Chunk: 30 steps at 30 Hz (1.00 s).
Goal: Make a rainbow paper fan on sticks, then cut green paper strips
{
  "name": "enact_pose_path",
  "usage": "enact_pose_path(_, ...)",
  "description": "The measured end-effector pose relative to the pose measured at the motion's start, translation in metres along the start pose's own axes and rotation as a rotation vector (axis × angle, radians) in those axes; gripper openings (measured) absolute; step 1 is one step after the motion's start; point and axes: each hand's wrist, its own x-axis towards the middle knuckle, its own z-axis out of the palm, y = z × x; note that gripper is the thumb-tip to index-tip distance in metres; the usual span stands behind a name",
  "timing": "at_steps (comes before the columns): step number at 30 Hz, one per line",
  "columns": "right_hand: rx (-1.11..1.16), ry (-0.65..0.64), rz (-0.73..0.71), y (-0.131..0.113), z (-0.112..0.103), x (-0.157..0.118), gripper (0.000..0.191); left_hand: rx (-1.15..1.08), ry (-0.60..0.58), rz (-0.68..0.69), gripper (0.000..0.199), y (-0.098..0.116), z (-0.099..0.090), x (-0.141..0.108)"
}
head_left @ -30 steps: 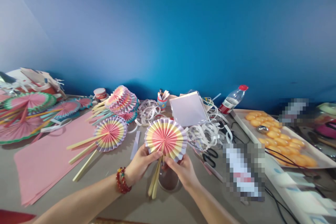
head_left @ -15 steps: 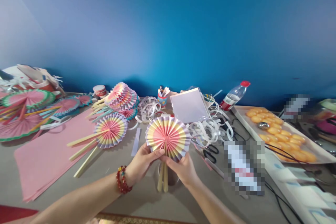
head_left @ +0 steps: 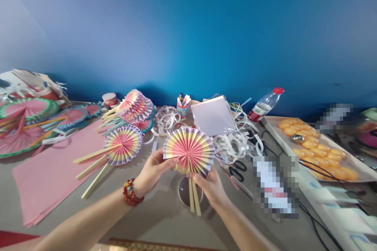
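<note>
A round pleated paper fan [head_left: 188,145] in pink, yellow and lilac is held up in front of me, its two pale yellow sticks pointing down. My left hand [head_left: 156,166] is closed on the fan's left edge, thumb across the front pleats. On the lower right, my right hand [head_left: 207,184] grips it with the thumb near the top of the sticks; the fingers behind are hidden. Below the sticks a round dark-topped object [head_left: 183,196] sits on the table, partly covered. A similar fan [head_left: 125,145] lies to the left with pale sticks.
Pink paper sheets [head_left: 50,176] cover the left of the table, beside green-edged fans [head_left: 29,110]. Behind are stacked fans [head_left: 137,106], curled white strips [head_left: 235,147], a pen cup [head_left: 182,110] and a packet of paper [head_left: 212,115]. Scissors [head_left: 237,170], a bottle [head_left: 265,106] and a tray [head_left: 282,145] stand right.
My left hand has shifted left and up, from near the fan's centre to its left edge. The sticks have swung right, uncovering more of the round object below.
</note>
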Motion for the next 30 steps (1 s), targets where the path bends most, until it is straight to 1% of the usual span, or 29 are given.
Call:
enact_pose_path(3,-0.006,-0.001,-0.004,0.002,-0.001,0.001,0.02,-0.009,-0.007,0.007,0.029,0.001,0.0,0.0)
enact_pose_path(7,-0.018,0.002,-0.021,0.001,-0.003,0.003,0.018,0.035,-0.006,0.021,0.027,0.002,-0.001,0.001)
enact_pose_path(12,-0.032,-0.022,-0.021,-0.002,-0.002,0.003,0.017,0.102,-0.027,0.09,0.024,0.006,-0.001,0.002)
enact_pose_path(17,-0.006,-0.007,-0.025,-0.006,0.0,0.003,0.02,0.112,-0.035,0.129,0.018,0.009,0.0,0.004)
enact_pose_path(20,0.036,-0.001,-0.015,-0.008,0.002,0.002,0.022,0.045,-0.043,0.09,0.019,0.006,-0.001,0.003)
enact_pose_path(23,0.083,0.01,0.013,-0.01,0.004,0.0,0.027,-0.11,-0.061,0.0,0.025,-0.004,0.001,0.001)
enact_pose_path(26,0.122,0.024,0.066,-0.01,0.007,-0.001,0.033,-0.251,-0.131,-0.066,0.037,-0.018,0.007,-0.004)
enact_pose_path(28,0.139,0.034,0.085,-0.01,0.009,-0.002,0.036,-0.262,-0.163,-0.098,0.04,-0.025,0.012,-0.008)
enact_pose_path(30,0.142,0.028,0.083,-0.01,0.011,-0.002,0.039,-0.213,-0.133,-0.12,0.038,-0.027,0.016,-0.01)
